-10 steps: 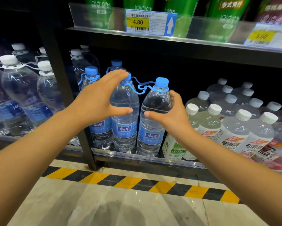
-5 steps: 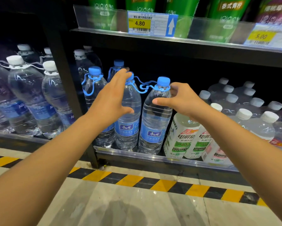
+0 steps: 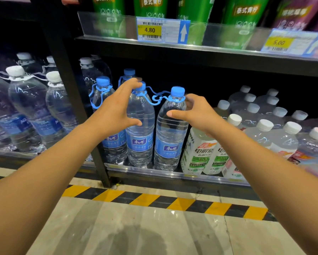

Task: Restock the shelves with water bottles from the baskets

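- Your left hand (image 3: pixel 115 111) spreads over the middle bottle (image 3: pixel 140 126), clear ribbed plastic;
- your right hand (image 3: pixel 195 111) curls loosely beside the right bottle (image 3: pixel 170 129), gripping nothing; dark room behind.

head view, seemingly close, downward

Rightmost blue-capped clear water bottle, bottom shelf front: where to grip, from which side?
Take the clear blue-capped water bottle at its narrow neck, from the front and above: it stands upright, flanked by a matching bottle and a pale green-labelled drink bottle, blocking its sides.
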Available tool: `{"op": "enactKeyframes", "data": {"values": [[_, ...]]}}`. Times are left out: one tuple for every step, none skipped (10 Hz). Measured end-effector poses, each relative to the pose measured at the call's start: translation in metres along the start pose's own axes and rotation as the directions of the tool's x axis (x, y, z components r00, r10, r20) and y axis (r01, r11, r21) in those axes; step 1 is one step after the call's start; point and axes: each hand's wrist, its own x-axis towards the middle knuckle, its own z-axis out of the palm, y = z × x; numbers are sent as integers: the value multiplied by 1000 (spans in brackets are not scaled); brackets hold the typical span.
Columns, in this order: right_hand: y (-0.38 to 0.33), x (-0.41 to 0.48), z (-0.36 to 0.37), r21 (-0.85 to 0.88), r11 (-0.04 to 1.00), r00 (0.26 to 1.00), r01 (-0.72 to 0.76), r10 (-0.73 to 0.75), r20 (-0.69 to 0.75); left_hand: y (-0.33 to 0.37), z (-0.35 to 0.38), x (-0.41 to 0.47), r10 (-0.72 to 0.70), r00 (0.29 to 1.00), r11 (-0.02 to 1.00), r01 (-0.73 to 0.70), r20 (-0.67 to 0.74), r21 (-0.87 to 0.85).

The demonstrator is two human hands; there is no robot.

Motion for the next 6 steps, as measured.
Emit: {"op": "enactKeyframes", "data": {"values": [[0, -4, 5, -1, 1000, 999, -10, 10, -35, 3, 0, -4, -8, 1000, 1000, 8, 9, -15], [-3, -5, 4, 10, 999, 999, -35, 35, -34, 11, -4, -7, -27, 999, 1000, 27, 30, -14], [-7, -5, 4, 6, 998, 998, -67, 67, -18, 14, -9, -8, -40, 998, 999, 40, 55, 2], [-13, -9, 4, -13, 996, 996, -89, 89, -7, 19, -13, -8, -29, 997, 997, 24, 69, 75], [-20, -12, 7, -140, 986, 996, -87, 86, -15, 23, -21, -4, -11, 997, 977, -6, 76, 214], [-17, -19, 10, -295, 954, 994, -55, 24, -108, 25, -22, -7, -17, 992, 928, -32, 128, 371]]}}
